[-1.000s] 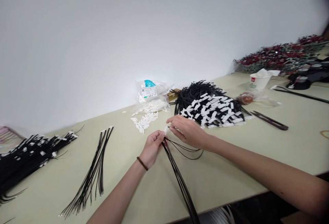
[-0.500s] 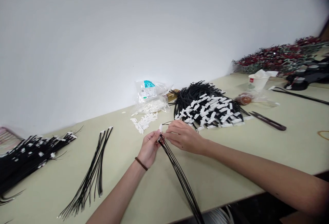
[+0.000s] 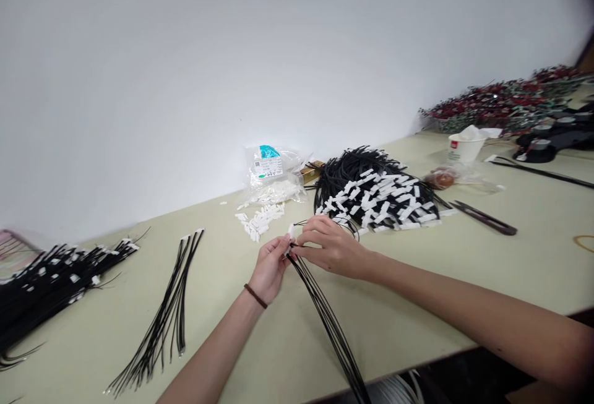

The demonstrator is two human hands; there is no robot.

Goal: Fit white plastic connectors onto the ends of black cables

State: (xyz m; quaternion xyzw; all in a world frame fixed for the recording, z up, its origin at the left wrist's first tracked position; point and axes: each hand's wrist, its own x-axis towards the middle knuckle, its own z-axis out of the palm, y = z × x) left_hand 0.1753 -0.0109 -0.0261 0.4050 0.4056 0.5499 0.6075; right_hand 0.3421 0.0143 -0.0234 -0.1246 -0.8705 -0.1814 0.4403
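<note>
Between finger and thumb, my left hand [image 3: 273, 260] pinches a small white connector housing [image 3: 291, 231]. Several black wires [image 3: 325, 314] run from it down over the table's front edge. My right hand [image 3: 331, 247] is closed at the connector's right side, its fingertips on a thin black wire [image 3: 301, 245]. Loose wire ends loop above the right knuckles. Behind that hand lies a big heap of black wires with white connectors [image 3: 378, 197]. A pile of loose white connector housings [image 3: 260, 221] is just beyond the left hand.
A clear bag of housings [image 3: 273, 175] leans by the wall. Thread snips [image 3: 485, 217] and a paper cup [image 3: 465, 146] stand right. A wire bundle [image 3: 169, 305] and a larger wired pile [image 3: 60, 286] lie left. Red-and-green wiring [image 3: 501, 107] is heaped at the far right.
My right fingers have shifted slightly left, closer to the connector, and now pinch at the wire beside it. The left hand has barely moved.
</note>
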